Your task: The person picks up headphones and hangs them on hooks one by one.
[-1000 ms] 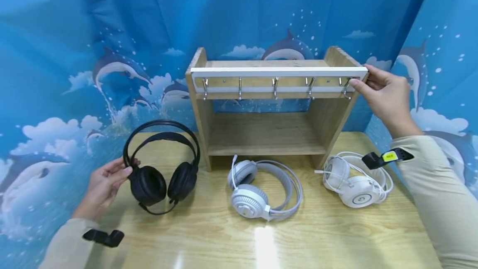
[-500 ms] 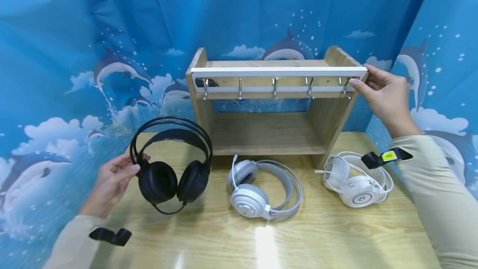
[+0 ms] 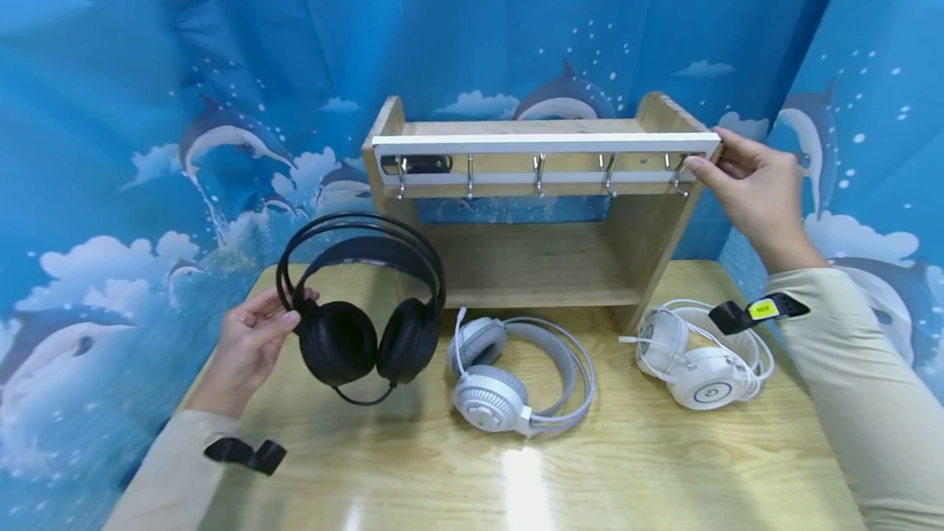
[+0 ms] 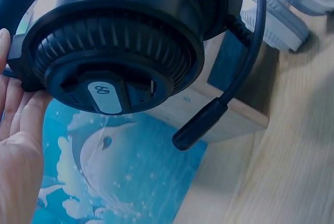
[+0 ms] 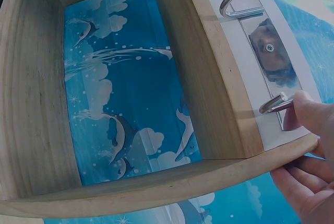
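My left hand (image 3: 254, 342) pinches a black headset (image 3: 341, 342) at the joint above one ear cup, its headband upward. The headset hangs over the table in front of the shelf's left side. In the left wrist view its microphone boom (image 4: 201, 122) sticks out below the ear cup. My right hand (image 3: 763, 191) grips the upper right corner of a wooden shelf (image 3: 524, 265), thumb on the front beside the end hook (image 3: 680, 179) and fingers round the side panel. A white rail (image 3: 546, 140) with several metal hooks runs along the shelf's top front.
A grey-white headset (image 3: 492, 400) lies on the table (image 3: 612, 465) before the shelf. A white headset (image 3: 704, 379) with its cable wrapped round it lies to the right. Behind hangs a blue dolphin-print curtain (image 3: 472, 23).
My left hand has carried the black headset rightward and slightly up, toward the shelf's left side. A dark reflection has appeared in the rail's left end. My right hand keeps its grip on the corner.
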`<state>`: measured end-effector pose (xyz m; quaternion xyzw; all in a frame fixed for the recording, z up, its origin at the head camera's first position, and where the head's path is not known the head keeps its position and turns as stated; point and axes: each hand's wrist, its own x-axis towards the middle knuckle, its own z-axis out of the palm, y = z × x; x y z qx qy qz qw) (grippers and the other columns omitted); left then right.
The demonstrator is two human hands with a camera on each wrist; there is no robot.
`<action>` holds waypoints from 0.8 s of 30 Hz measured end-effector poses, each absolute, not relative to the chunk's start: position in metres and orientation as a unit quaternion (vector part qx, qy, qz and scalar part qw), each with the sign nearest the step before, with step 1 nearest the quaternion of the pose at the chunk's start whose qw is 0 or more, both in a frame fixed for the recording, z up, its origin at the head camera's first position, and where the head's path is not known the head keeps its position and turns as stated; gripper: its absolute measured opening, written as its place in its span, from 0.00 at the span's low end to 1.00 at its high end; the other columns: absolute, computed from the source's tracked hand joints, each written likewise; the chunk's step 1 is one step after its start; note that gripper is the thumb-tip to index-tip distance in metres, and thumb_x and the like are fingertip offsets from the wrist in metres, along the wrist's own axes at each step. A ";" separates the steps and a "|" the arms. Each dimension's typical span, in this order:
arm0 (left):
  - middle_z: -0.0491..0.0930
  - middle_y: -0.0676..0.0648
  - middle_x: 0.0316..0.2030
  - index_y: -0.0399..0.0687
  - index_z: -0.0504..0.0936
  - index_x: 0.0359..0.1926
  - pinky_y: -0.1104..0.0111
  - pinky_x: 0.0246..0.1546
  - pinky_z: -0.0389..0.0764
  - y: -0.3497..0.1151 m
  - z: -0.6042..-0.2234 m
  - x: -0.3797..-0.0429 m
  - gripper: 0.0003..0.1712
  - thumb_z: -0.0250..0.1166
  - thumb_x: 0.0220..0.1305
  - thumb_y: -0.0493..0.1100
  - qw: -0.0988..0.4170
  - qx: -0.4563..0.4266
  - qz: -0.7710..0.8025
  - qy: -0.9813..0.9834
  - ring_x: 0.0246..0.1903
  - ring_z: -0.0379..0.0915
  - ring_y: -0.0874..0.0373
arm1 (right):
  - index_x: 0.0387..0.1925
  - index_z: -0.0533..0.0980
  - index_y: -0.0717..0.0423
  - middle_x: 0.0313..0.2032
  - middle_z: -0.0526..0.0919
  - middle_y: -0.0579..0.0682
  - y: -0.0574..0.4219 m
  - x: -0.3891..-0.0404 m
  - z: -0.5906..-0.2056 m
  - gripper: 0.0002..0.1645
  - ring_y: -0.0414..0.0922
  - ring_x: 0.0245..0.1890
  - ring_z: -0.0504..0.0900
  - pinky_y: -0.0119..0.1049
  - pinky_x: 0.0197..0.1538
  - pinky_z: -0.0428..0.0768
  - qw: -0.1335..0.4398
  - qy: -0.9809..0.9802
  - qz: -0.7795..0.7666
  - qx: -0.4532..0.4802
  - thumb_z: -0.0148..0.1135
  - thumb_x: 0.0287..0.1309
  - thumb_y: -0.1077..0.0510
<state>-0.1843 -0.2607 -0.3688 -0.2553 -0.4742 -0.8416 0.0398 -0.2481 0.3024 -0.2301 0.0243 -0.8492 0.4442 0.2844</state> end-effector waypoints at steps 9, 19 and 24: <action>0.83 0.39 0.47 0.31 0.79 0.52 0.69 0.52 0.78 -0.245 -0.364 -0.194 0.23 0.44 0.64 0.17 0.035 -0.268 -0.845 -0.461 0.52 0.78 0.51 | 0.64 0.70 0.50 0.59 0.76 0.54 0.301 -0.248 -0.231 0.34 0.33 0.53 0.79 0.19 0.49 0.75 0.287 -0.850 0.441 0.026 0.65 0.57 0.48; 0.84 0.41 0.45 0.33 0.80 0.52 0.70 0.51 0.78 -0.231 -0.362 -0.202 0.22 0.48 0.64 0.18 0.058 -0.233 -0.845 -0.479 0.49 0.79 0.54 | 0.64 0.70 0.52 0.58 0.77 0.54 0.300 -0.247 -0.229 0.34 0.32 0.52 0.79 0.19 0.48 0.75 0.286 -0.849 0.444 0.025 0.66 0.57 0.48; 0.84 0.43 0.44 0.36 0.81 0.51 0.71 0.50 0.79 -0.227 -0.361 -0.206 0.20 0.51 0.64 0.20 0.062 -0.201 -0.842 -0.498 0.48 0.79 0.56 | 0.64 0.70 0.52 0.59 0.76 0.55 0.300 -0.246 -0.229 0.34 0.33 0.53 0.79 0.19 0.48 0.75 0.285 -0.851 0.440 0.023 0.65 0.58 0.47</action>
